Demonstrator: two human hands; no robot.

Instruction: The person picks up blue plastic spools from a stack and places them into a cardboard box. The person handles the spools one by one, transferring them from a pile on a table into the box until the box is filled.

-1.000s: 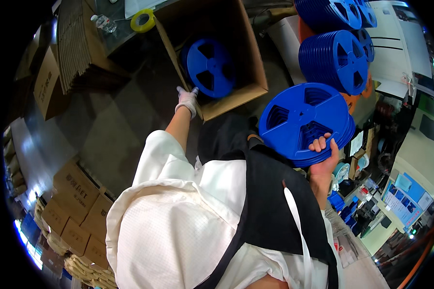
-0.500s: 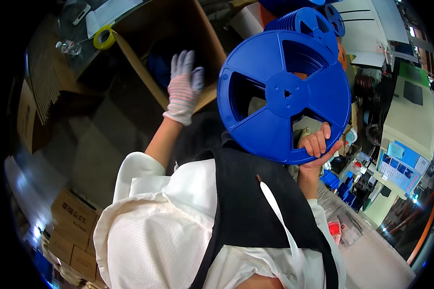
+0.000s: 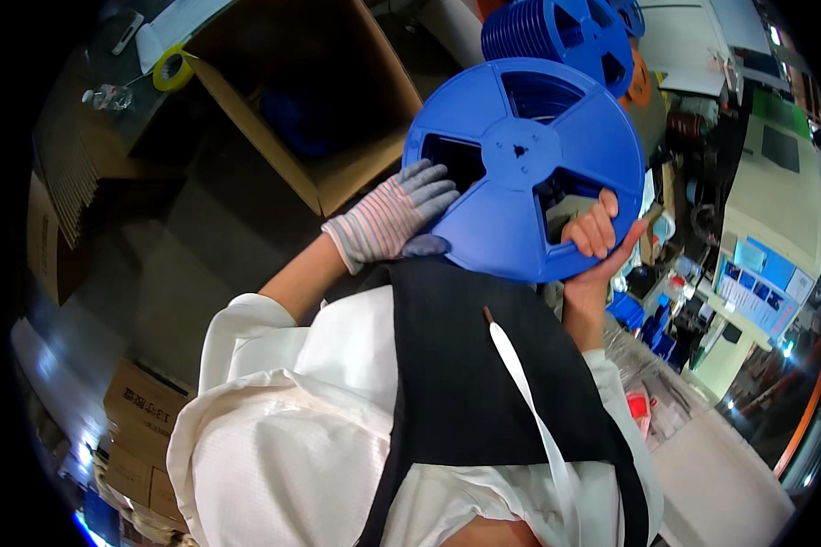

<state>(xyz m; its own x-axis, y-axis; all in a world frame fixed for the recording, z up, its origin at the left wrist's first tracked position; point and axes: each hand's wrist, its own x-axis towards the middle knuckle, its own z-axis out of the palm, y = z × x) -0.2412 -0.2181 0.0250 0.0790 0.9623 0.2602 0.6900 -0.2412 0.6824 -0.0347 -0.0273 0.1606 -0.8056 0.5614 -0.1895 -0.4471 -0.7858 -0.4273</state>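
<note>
A large blue plastic reel [image 3: 529, 150] is held up in front of my chest, its spoked face with wide cut-outs toward me; more reel rims show through the openings. My right hand [image 3: 597, 237], bare, grips its lower right rim, fingers hooked through a cut-out and thumb outside. In a striped glove with grey fingers, my left hand [image 3: 397, 214] is closed on the left rim, fingertips at the left cut-out and thumb lower down. An open cardboard box [image 3: 265, 150] stands to the left, with something blue [image 3: 306, 118] in its shadowed inside.
Behind the held reel stand more blue reels [image 3: 556, 36] in a row and an orange reel [image 3: 640, 80]. Yellow tape [image 3: 171, 69], a plastic bottle [image 3: 108, 98] and a phone [image 3: 129, 33] lie far left. Flattened cardboard [image 3: 73, 173] leans nearby; closed cartons [image 3: 141, 410] sit lower left.
My left hand has moved right, from over the box to the reel's left rim. The reel has shifted slightly left and its face has tilted. My right hand keeps its grip.
</note>
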